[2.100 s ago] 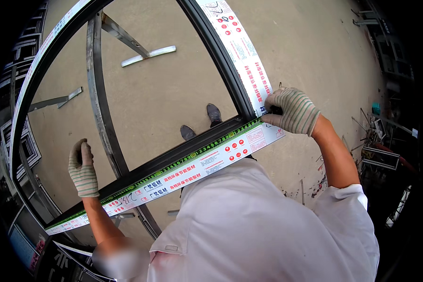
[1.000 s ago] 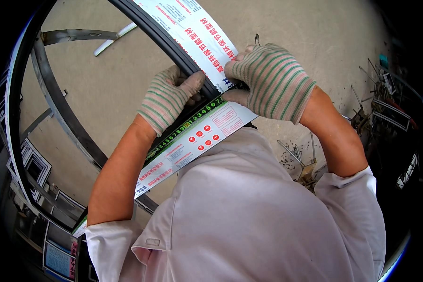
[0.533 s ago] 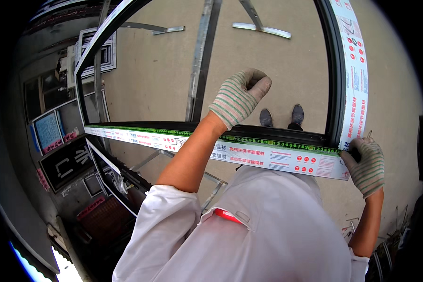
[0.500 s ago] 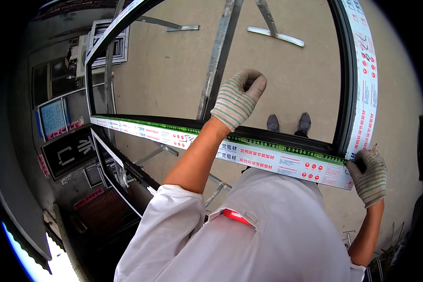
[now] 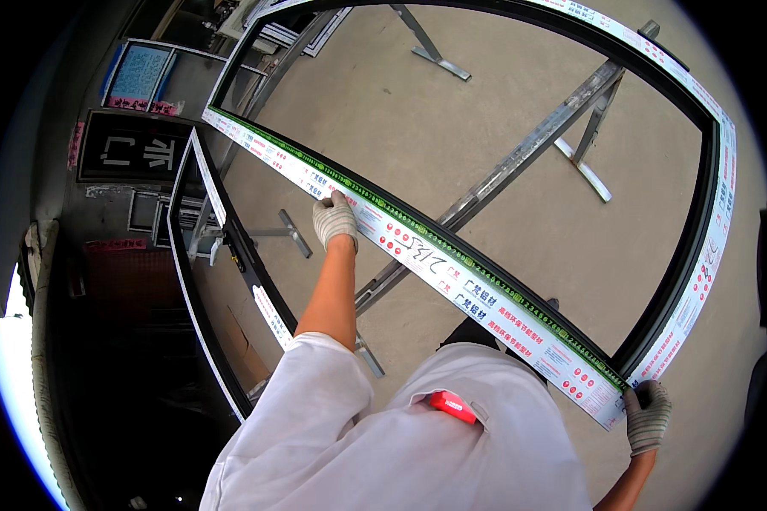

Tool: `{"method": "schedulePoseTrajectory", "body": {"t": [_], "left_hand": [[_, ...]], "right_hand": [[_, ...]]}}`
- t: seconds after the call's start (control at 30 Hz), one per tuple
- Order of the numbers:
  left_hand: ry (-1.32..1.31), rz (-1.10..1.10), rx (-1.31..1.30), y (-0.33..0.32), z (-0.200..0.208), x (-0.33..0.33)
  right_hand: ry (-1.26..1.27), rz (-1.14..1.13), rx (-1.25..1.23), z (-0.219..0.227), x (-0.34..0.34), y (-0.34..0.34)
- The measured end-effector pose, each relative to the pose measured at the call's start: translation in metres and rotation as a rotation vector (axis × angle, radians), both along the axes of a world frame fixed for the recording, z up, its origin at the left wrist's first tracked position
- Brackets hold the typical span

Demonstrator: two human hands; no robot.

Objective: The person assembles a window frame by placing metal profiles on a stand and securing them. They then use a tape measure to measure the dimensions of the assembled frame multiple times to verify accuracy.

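Note:
A large window frame (image 5: 503, 311), black inside and covered with white printed film, lies across metal stands in front of me. Along its near rail runs a green tape measure blade (image 5: 452, 241), stretched almost from corner to corner. My left hand (image 5: 336, 223), in a striped knit glove, has its fingers closed over the rail's outer edge, a little short of the tape. At the near right corner, my gloved right hand (image 5: 648, 419) is closed with the thumb at the tape's end. Its other fingers are partly hidden. Handwritten marks show on the film.
A metal support beam (image 5: 528, 149) passes beneath the frame, with stand feet (image 5: 584, 170) on the concrete floor. Left of me leans another black-and-white frame (image 5: 198, 281). Farther left are a dark sign board (image 5: 136, 146) and a blue-paned frame (image 5: 142, 72). A red object (image 5: 452, 405) sits in my shirt pocket.
My left hand has come down from above the frame to the near rail, farther left. My right hand stays at the corner. The view has turned, so the frame looks more slanted.

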State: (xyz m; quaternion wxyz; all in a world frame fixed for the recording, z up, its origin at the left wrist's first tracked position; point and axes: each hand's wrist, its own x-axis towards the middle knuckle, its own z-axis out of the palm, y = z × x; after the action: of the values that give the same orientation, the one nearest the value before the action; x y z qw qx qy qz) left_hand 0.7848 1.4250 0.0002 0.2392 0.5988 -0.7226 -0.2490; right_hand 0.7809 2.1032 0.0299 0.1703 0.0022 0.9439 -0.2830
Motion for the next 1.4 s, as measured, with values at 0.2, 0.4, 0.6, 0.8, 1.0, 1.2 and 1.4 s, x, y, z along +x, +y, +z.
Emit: {"method": "schedulePoseTrajectory", "body": {"t": [0.2,0.4,0.6,0.8,1.0,1.2,1.4], "left_hand": [[-0.115,0.157,-0.004,-0.022,0.001,-0.013],[-0.098,0.007,-0.241,-0.041,-0.019,-0.023],[-0.187,-0.058,-0.228,-0.043,-0.021,-0.038],[-0.251,-0.092,-0.261,-0.048,-0.029,-0.036],[-0.316,-0.150,-0.262,-0.046,-0.024,-0.038],[-0.312,-0.164,-0.290,-0.051,-0.027,-0.032],[-0.276,-0.186,-0.321,-0.050,-0.028,-0.030]], "right_hand": [[-0.079,-0.033,-0.042,-0.004,-0.002,0.006],[-0.033,0.040,-0.017,-0.009,-0.004,0.011],[-0.028,0.029,0.003,-0.019,0.000,0.020],[-0.086,0.006,0.024,-0.013,-0.003,0.017],[-0.084,-0.049,-0.012,-0.010,0.000,0.011],[-0.114,-0.046,-0.024,-0.008,-0.001,0.012],[-0.106,-0.051,0.007,-0.002,-0.001,0.006]]}}
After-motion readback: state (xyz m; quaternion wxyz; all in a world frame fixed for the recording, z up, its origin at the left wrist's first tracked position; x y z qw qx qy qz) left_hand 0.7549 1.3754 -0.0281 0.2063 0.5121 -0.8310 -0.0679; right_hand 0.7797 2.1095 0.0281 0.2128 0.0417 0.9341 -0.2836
